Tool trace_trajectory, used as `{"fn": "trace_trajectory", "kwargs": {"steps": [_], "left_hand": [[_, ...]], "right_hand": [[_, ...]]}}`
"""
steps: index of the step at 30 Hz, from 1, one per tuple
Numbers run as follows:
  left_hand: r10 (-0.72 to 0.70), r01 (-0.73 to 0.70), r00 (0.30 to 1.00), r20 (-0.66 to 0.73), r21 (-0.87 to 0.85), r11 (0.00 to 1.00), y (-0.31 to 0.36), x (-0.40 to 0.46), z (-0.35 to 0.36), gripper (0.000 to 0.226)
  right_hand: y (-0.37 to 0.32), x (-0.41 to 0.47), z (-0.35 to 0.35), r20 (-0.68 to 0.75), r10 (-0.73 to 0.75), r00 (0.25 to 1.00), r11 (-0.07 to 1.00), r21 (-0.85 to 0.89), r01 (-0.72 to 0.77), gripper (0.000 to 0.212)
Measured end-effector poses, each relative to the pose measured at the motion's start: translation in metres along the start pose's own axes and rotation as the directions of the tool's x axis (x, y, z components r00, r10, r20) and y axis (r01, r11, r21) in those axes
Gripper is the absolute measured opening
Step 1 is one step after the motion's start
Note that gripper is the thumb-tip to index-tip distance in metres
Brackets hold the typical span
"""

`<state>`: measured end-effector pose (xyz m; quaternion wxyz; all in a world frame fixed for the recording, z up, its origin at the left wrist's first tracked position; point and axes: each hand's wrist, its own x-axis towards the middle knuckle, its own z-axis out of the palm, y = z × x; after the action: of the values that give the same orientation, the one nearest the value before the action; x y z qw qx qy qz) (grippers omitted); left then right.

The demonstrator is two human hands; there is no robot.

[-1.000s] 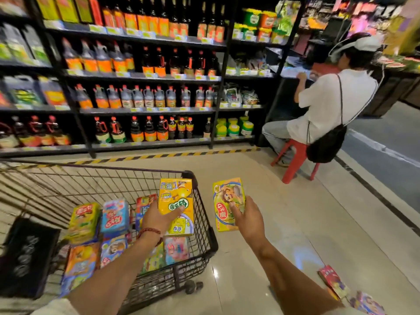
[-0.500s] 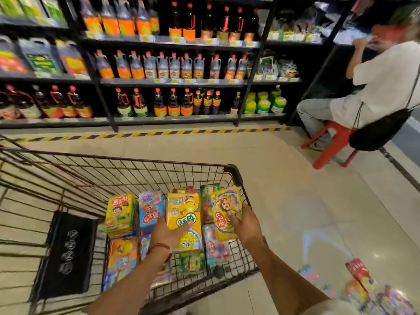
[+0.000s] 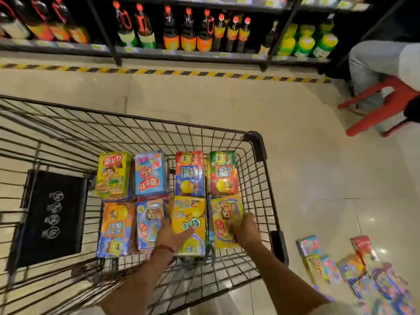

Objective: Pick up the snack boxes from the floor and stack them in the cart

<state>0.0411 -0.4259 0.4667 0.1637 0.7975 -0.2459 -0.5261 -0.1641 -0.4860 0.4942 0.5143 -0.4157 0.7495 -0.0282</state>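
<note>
Both my hands are down inside the wire cart [image 3: 259, 142]. My left hand [image 3: 169, 233] grips a yellow snack box [image 3: 188, 214] from its near end, thumb across the front. My right hand [image 3: 247, 228] holds a yellow-green snack box [image 3: 223, 214] with a cartoon face, fingers curled over its right edge. Both boxes lie flat on the near row of stacked boxes, beside an orange box [image 3: 116, 226] and a blue box [image 3: 148, 221]. A far row holds several more boxes [image 3: 150, 173]. Loose snack boxes [image 3: 350, 269] lie scattered on the floor to the right.
A black fold-down seat flap [image 3: 52, 219] fills the cart's left part. Shelves of bottles [image 3: 188, 30] stand behind a yellow-black floor stripe [image 3: 181, 71]. A seated person [image 3: 384, 62] on a red stool [image 3: 377, 105] is at the far right.
Both hands moved down into the cart with their boxes, which went from held upright above the basket to lying flat on the near row. The view tilted downward.
</note>
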Motion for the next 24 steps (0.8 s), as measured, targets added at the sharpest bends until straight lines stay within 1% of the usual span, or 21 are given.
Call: {"fn": "trace_trajectory", "kwargs": {"steps": [2, 5, 7, 8, 10, 13, 15, 17, 18, 20, 24], "left_hand": [[-0.003, 0.003, 1.0, -0.004, 0.011, 1.0, -0.003, 0.009, 0.006, 0.096], [-0.012, 0.012, 1.0, -0.016, 0.039, 0.999, -0.006, 0.02, 0.014, 0.087], [-0.019, 0.018, 1.0, 0.003, 0.071, 0.997, -0.006, 0.024, 0.018, 0.089], [-0.007, 0.007, 1.0, 0.007, 0.049, 0.999, -0.007, 0.028, 0.021, 0.093], [0.02, -0.02, 0.999, -0.038, 0.006, 1.0, -0.008, 0.027, 0.024, 0.102], [0.012, -0.01, 0.998, -0.07, 0.035, 0.999, -0.012, 0.03, 0.03, 0.085], [0.001, 0.005, 0.996, -0.092, 0.068, 0.998, -0.014, 0.031, 0.033, 0.085], [-0.005, 0.014, 0.995, -0.098, 0.092, 0.996, -0.013, 0.029, 0.033, 0.085], [-0.005, 0.019, 0.994, -0.111, 0.121, 0.992, -0.011, 0.028, 0.033, 0.086], [-0.014, 0.044, 0.992, -0.128, 0.232, 0.972, -0.011, 0.027, 0.031, 0.09], [-0.003, 0.06, 0.993, -0.119, 0.476, 0.877, 0.005, 0.023, 0.023, 0.088]], "right_hand": [[0.002, 0.011, 0.007, 0.03, 0.03, 0.999, 1.0, -0.003, -0.03, 0.024], [0.003, 0.023, 0.013, 0.044, 0.023, 0.999, 0.999, -0.036, -0.021, 0.028], [0.004, 0.031, 0.015, 0.04, 0.034, 0.999, 0.998, -0.053, -0.032, 0.032], [0.009, 0.037, 0.018, 0.04, 0.05, 0.998, 0.994, -0.099, -0.046, 0.033], [0.013, 0.039, 0.022, 0.033, 0.053, 0.998, 0.986, -0.16, -0.047, 0.031], [0.02, 0.045, 0.032, 0.002, 0.068, 0.998, 0.99, -0.125, -0.067, 0.029], [0.021, 0.046, 0.035, -0.041, 0.067, 0.997, 0.978, -0.193, -0.073, 0.027], [0.018, 0.043, 0.036, -0.07, 0.057, 0.996, 0.954, -0.29, -0.075, 0.031], [0.014, 0.04, 0.036, -0.08, 0.054, 0.995, 0.942, -0.327, -0.078, 0.034], [0.014, 0.038, 0.034, -0.112, 0.065, 0.992, 0.923, -0.371, -0.102, 0.037], [0.01, 0.03, 0.025, -0.128, 0.069, 0.989, 0.938, -0.33, -0.108, 0.04]]}}
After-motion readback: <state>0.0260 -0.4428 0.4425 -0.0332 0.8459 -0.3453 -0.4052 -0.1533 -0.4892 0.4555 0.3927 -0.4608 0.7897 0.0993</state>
